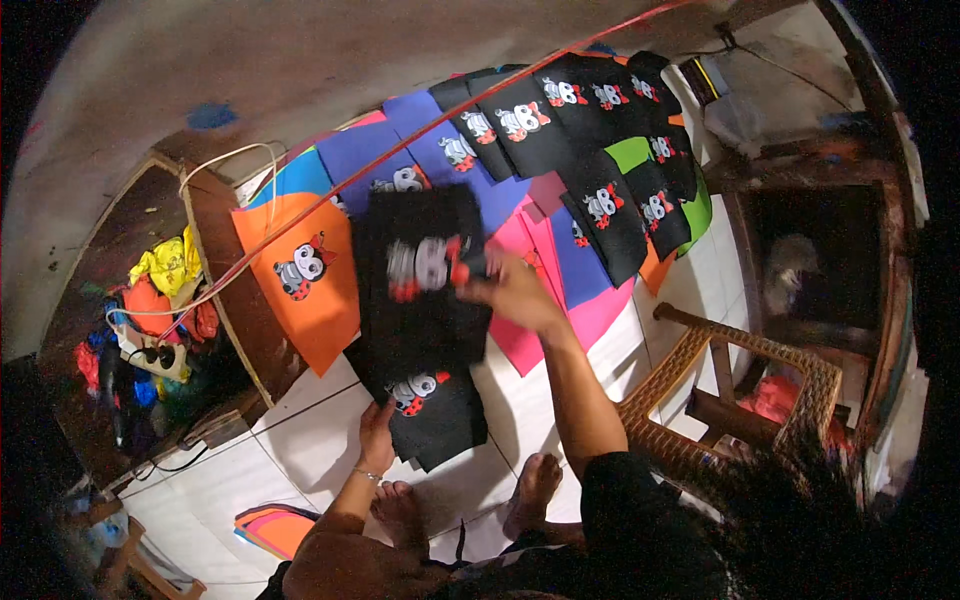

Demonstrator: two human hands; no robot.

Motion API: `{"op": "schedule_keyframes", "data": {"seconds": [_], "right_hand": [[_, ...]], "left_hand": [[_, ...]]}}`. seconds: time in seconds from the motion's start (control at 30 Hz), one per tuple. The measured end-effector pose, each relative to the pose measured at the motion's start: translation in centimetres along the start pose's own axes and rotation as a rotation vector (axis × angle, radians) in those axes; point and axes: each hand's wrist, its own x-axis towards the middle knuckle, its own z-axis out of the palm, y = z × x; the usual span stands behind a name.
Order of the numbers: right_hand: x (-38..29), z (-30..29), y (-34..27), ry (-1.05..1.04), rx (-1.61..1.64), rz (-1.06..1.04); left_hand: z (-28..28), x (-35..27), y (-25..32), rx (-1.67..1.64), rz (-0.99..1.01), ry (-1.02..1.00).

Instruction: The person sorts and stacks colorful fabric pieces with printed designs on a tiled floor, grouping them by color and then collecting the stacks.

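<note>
My left hand (pixel 375 435) holds the left edge of a black fabric-like piece (pixel 442 429) printed with a cartoon ladybug. Above it, my right hand (pixel 517 289) grips the right edge of another black piece (pixel 431 326) with the same print. That upper piece and my right fingertips are blurred, and it overlaps the lower one. Beyond my hands, printed pieces lie spread in overlapping rows: an orange piece (pixel 322 330) to the left, pink pieces (pixel 517 341) near my right hand, purple pieces (pixel 420 116) behind and several black pieces (pixel 517 90) farther back.
A red cord (pixel 442 124) stretches diagonally above the pieces. At left stands a wooden box (pixel 225 277) holding bags and a power strip (pixel 154 352). A woven-pattern stool frame (pixel 675 375) is at right. Coloured sheets (pixel 277 529) lie on the tiled floor (pixel 300 450) near my feet.
</note>
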Motion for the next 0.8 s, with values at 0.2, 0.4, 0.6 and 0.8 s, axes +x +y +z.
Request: {"op": "schedule_keyframes", "data": {"seconds": [0.2, 0.4, 0.6, 0.8], "right_hand": [[-7.7, 0.5, 7.8, -0.344, -0.571, 0.045], [-4.9, -15.0, 5.4, 0.741, -0.979, 0.011], [-2.5, -18.5, 7.5, 0.772, -1.377, 0.181], [-2.0, -19.5, 8.1, 0.771, -1.327, 0.353]], "left_hand": [[3.1, -0.9, 3.5, -0.605, -0.244, -0.129], [3.0, -0.5, 1.1, 0.042, -0.078, 0.101], [3.0, -0.4, 1.1, 0.025, -0.038, 0.073], [1.5, -0.1, 0.1, 0.038, -0.033, 0.077]]}}
